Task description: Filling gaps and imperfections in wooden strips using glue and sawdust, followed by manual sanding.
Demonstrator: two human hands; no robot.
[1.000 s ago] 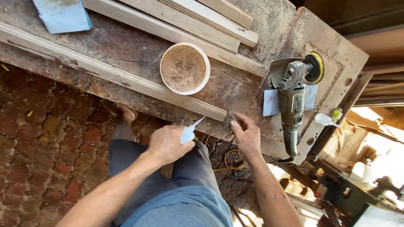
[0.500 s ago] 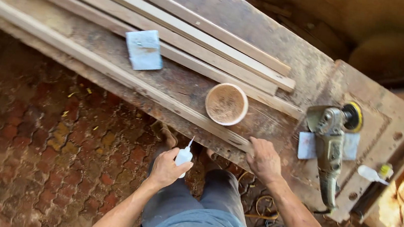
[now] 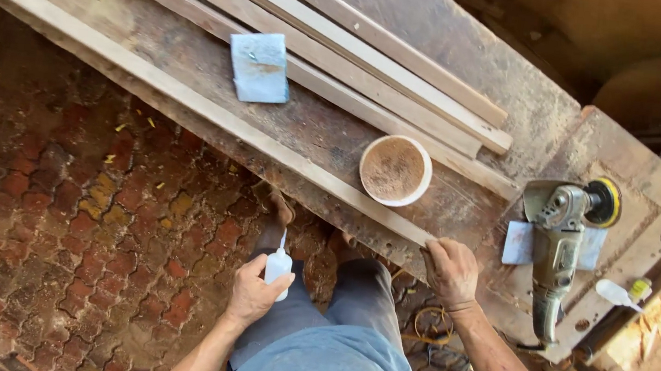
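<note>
My left hand (image 3: 252, 293) holds a small white squeeze bottle (image 3: 279, 266) with its thin nozzle pointing up, below the bench edge and above my knee. My right hand (image 3: 450, 272) grips the near end of a long thin wooden strip (image 3: 192, 97) that lies along the front edge of the worn wooden bench (image 3: 490, 71). A white bowl of brown sawdust (image 3: 395, 170) sits on the bench just above and left of my right hand.
Several more wooden strips (image 3: 345, 44) lie stacked further back on the bench. A blue sanding block (image 3: 259, 67) rests left of the bowl. An angle grinder (image 3: 561, 234) lies at the right over a pale sheet, with another small bottle (image 3: 618, 293) beside it. Red brick paving (image 3: 56, 230) lies below.
The view has swung left and down, so the bench items sit further right. My left hand with the bottle has dropped away from the strip's edge. My right hand stays at the strip's end.
</note>
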